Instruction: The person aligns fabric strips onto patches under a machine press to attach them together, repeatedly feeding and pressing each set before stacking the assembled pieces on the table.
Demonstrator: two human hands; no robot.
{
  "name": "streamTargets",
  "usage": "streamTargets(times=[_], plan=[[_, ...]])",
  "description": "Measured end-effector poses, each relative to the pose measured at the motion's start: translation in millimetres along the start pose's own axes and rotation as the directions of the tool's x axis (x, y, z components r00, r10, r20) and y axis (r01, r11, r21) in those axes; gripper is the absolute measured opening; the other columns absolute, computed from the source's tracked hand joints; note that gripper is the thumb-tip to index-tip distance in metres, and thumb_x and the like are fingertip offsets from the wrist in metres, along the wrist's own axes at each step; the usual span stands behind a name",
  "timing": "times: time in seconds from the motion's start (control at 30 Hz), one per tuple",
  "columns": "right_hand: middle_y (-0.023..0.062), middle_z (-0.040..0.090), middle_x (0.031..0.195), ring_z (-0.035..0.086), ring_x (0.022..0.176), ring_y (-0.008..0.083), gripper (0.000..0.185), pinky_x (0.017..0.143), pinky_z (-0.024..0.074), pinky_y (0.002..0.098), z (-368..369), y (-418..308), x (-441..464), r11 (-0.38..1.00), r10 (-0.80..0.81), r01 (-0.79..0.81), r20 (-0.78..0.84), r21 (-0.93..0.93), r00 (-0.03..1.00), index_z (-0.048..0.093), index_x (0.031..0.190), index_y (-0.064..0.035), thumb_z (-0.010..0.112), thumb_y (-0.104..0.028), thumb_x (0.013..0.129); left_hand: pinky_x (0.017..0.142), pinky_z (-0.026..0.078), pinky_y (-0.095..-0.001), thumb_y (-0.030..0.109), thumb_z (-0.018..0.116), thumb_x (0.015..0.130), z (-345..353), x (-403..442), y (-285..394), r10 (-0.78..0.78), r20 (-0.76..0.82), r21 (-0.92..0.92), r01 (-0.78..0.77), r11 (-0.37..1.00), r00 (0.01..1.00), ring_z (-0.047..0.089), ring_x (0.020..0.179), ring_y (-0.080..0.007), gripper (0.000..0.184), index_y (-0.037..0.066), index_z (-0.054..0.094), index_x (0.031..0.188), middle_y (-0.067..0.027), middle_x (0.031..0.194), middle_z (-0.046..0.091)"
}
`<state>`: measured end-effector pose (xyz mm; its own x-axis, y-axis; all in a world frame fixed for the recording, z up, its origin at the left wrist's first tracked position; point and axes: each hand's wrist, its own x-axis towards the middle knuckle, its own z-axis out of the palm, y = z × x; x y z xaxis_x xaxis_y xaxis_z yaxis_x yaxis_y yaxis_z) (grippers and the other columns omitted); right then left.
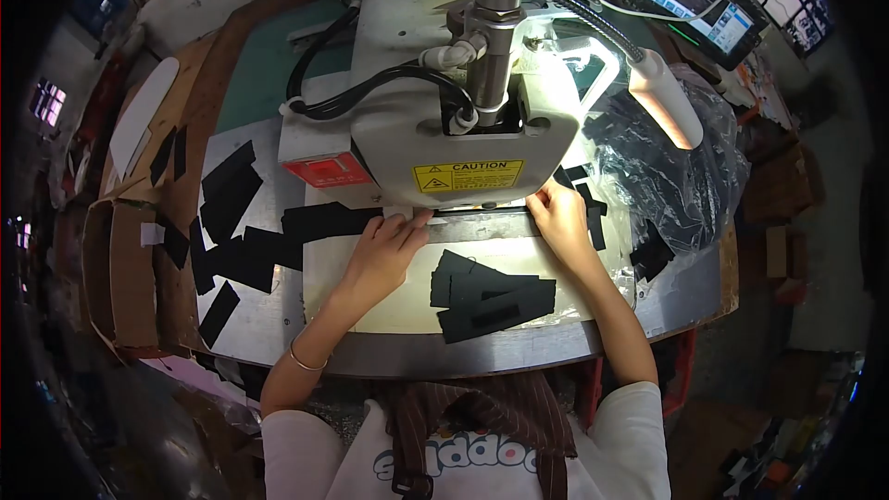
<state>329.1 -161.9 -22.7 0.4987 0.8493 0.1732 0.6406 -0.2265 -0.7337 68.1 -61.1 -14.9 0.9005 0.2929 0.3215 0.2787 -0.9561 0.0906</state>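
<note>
At the front of the white machine head [454, 148], a narrow black fabric strip [482, 212] lies along the back edge of a metal bar [486, 227]. My left hand [384, 248] is at the strip's left end, fingers bent and closed on it. On the right end is my right hand [558, 220], its fingers closed around the edge; the fingertips are partly hidden by the machine. Just in front of the bar, several black fabric pieces [495, 301] overlap in a small pile. Another black piece [329, 220] lies left of my left hand.
More black pieces [245, 255] are scattered on the left of the table. An open cardboard box [134, 268] stands at the left edge. On the right are a clear plastic bag [681, 176] of dark material and a lit lamp [667, 102]. Behind it is a screen [699, 5].
</note>
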Motion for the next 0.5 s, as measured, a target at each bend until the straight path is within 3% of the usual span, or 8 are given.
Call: streamTargets(times=[0.1, 0.13, 0.23, 0.27, 0.37, 0.5], plan=[[0.0092, 0.058, 0.063, 0.057, 0.055, 0.0274, 0.017, 0.056, 0.0447, 0.0373, -7.8, -17.1, -8.4, 0.996, -0.027, 0.023, -0.054, -0.082, 0.998, 0.063, 0.092, -0.0057, 0.067, -0.015, 0.078, 0.084, 0.041, -0.0342, 0.002, 0.058, 0.071, 0.2, -1.3, 2.5, 0.017, -0.007, 0.099, -0.016, 0.995, 1.0, 0.051, 0.092, -0.0186, 0.024, 0.004, 0.054, 0.094, -0.0052, 0.123, 0.056], [0.007, 0.058, 0.072, 0.057, 0.062, 0.0248, 0.022, 0.057, 0.0442, 0.0352, -13.0, -19.7, -12.4, 0.99, -0.055, 0.05, -0.04, -0.13, 0.998, 0.064, 0.097, -0.0082, 0.068, -0.015, 0.076, 0.084, 0.041, -0.0342, 0.002, 0.058, 0.071, -0.6, -1.1, 2.8, 0.024, -0.003, 0.116, -0.023, 0.993, 1.0, 0.051, 0.092, -0.0185, 0.024, 0.004, 0.054, 0.094, -0.0052, 0.124, 0.056], [0.0075, 0.06, 0.082, 0.056, 0.07, 0.0239, 0.021, 0.062, 0.0443, 0.0333, -18.0, -13.2, -28.6, 0.898, -0.362, 0.317, -0.102, -0.307, 0.927, 0.064, 0.095, -0.0071, 0.069, -0.013, 0.075, 0.085, 0.041, -0.0348, 0.001, 0.058, 0.07, -1.9, 0.6, 3.0, 0.022, -0.004, 0.122, -0.021, 0.992, 1.0, 0.052, 0.091, -0.0193, 0.022, 0.005, 0.053, 0.092, -0.005, 0.123, 0.057], [0.0077, 0.058, 0.094, 0.055, 0.081, 0.0239, 0.025, 0.069, 0.0433, 0.0339, -19.1, -6.0, -35.2, 0.851, -0.423, 0.398, 0.002, -0.341, 0.906, 0.065, 0.099, -0.008, 0.069, -0.015, 0.076, 0.084, 0.041, -0.0356, -0.001, 0.057, 0.07, -0.9, 0.6, 3.7, 0.007, -0.01, 0.092, -0.006, 0.996, 1.0, 0.052, 0.091, -0.0205, 0.02, 0.005, 0.052, 0.089, -0.0048, 0.123, 0.058], [0.0094, 0.057, 0.102, 0.052, 0.087, 0.0243, 0.031, 0.079, 0.0402, 0.0361, -19.4, -6.3, -46.9, 0.827, -0.428, 0.415, 0.054, -0.379, 0.902, 0.064, 0.109, -0.0072, 0.066, -0.016, 0.079, 0.084, 0.041, -0.0375, -0.002, 0.056, 0.07, -1.0, 0.9, 5.6, -0.013, -0.01, 0.052, 0.013, 0.999, 1.0, 0.053, 0.09, -0.0218, 0.019, 0.006, 0.051, 0.086, -0.0049, 0.122, 0.059], [0.0104, 0.057, 0.105, 0.052, 0.091, 0.0251, 0.029, 0.082, 0.0396, 0.0358, -23.4, -3.5, -46.9, 0.853, -0.415, 0.412, 0.065, -0.319, 0.908, 0.063, 0.11, -0.0058, 0.063, -0.013, 0.081, 0.087, 0.04, -0.0399, 0.004, 0.059, 0.073, -1.3, 2.0, 5.4, -0.04, 0.025, 0.015, 0.04, 0.999, 0.999, 0.052, 0.095, -0.0234, 0.019, 0.007, 0.052, 0.09, -0.0063, 0.124, 0.057]])
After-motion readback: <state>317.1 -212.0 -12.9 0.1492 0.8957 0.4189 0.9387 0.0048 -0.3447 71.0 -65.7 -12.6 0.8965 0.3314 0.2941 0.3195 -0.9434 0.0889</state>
